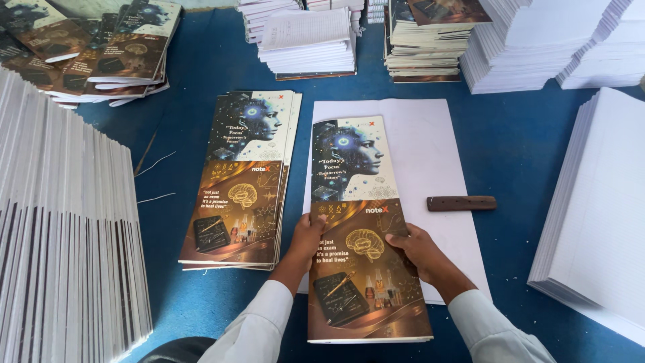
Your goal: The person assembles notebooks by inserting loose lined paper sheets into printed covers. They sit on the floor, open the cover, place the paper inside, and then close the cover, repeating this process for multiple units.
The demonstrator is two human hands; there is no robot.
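Printed cover sheet (pixel 363 235), long and glossy with a pale head illustration on its upper half and a brown brain picture on its lower half, lies lengthwise on a white paper sheet (pixel 430 134) spread over the blue table (pixel 524 154). The person's left hand (pixel 308 236) rests on the cover's left edge, fingers laid flat and thumb on top, pressing rather than pinching. The right hand (pixel 418 250) lies on the cover's right edge about level with the brain picture, fingers spread loosely over the surface; whether any fingertip curls under the edge cannot be told from this angle. Both white sleeves (pixel 259 326) come in from the bottom of the view. Just left of the cover, apart from it, sits a neat stack of matching covers (pixel 245 178). A small dark brown wooden block (pixel 461 202) rests at the white sheet's right edge, near the right hand but not touching it. Tall piles of white pages (pixel 594 215) stand at the right, an upright row of page bundles (pixel 60 228) at the left, and further stacks of covers and pages (pixel 316 40) line the far side
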